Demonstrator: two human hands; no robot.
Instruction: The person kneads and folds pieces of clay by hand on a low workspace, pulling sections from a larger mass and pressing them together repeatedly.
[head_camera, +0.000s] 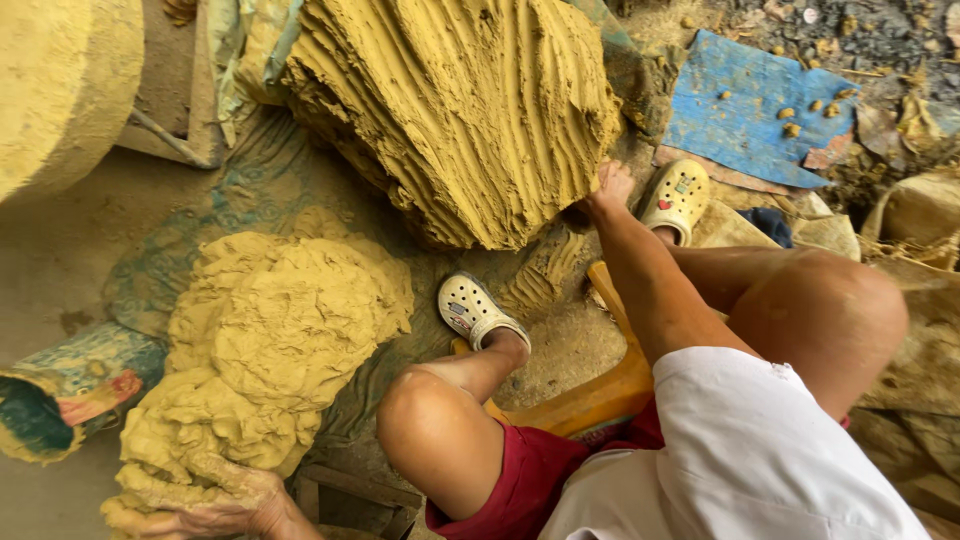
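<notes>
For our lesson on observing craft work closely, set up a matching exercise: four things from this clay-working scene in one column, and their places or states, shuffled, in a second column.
Things
1. Right hand
2. Left hand
3. Blue board
4. Rolled mat

Places or states
A. Lying at the left edge, smeared with clay
B. Pressed against the lower edge of the big grooved clay block
C. Resting on the foot of the lumpy clay heap
D. Flat on the ground at upper right, dotted with small clay bits

Pairs: 1-B, 2-C, 3-D, 4-A
</notes>
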